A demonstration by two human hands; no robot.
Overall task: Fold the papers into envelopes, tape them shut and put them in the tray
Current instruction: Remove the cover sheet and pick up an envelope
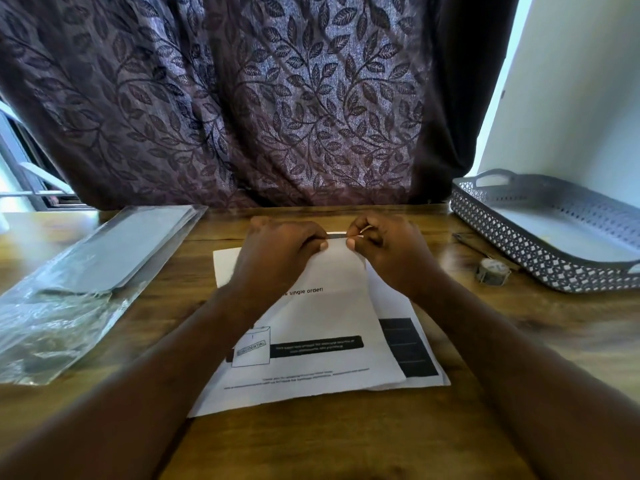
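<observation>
A white printed paper point(322, 327) lies on the wooden table in front of me, on top of a second printed sheet point(408, 344) that sticks out to the right. My left hand point(277, 251) and my right hand point(384, 251) both pinch the top paper's far edge, fingertips close together, lifting that edge slightly off the table. A small roll of tape point(491, 270) sits to the right of my right hand. The grey perforated tray point(512, 230) stands at the far right; I see no envelopes in it.
A clear plastic sleeve holding grey sheets point(97, 271) lies at the left. A thin dark tool point(471, 244) rests between the tape and the tray. A leaf-patterned curtain point(259, 98) hangs behind the table's far edge.
</observation>
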